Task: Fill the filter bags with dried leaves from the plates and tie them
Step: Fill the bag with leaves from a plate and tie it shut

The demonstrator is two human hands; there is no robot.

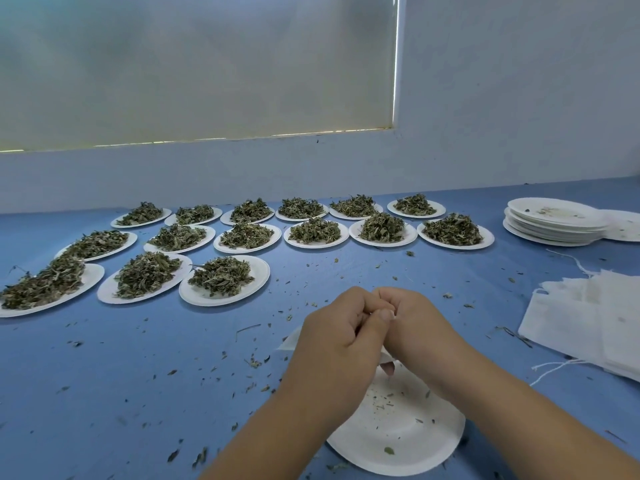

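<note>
Both hands meet knuckle to knuckle over the blue table [138,375], fingers curled in tight. The left hand [332,337] and the right hand [415,327] press their thumbs together at the top and pinch the white cloth of a filter bag [290,342] between them. It is a narrow, closed grip with no gap showing. Any string is too fine to make out.

The bag sits almost wholly under the hands. One pale corner pokes out to the left of the left hand, and another scrap shows low between the two wrists, so its long axis cannot be told for sure. It hangs just above the far edge of an empty plate [398,441] scattered with a few crumbs.

Beyond the hands, rows of plates [258,271] heaped with dried leaves [221,275] stretch towards the wall. To the right lie a pile of flat unfilled bags [588,317] and, farther back, a stack of used plates [554,223], both well apart from the hands.
</note>
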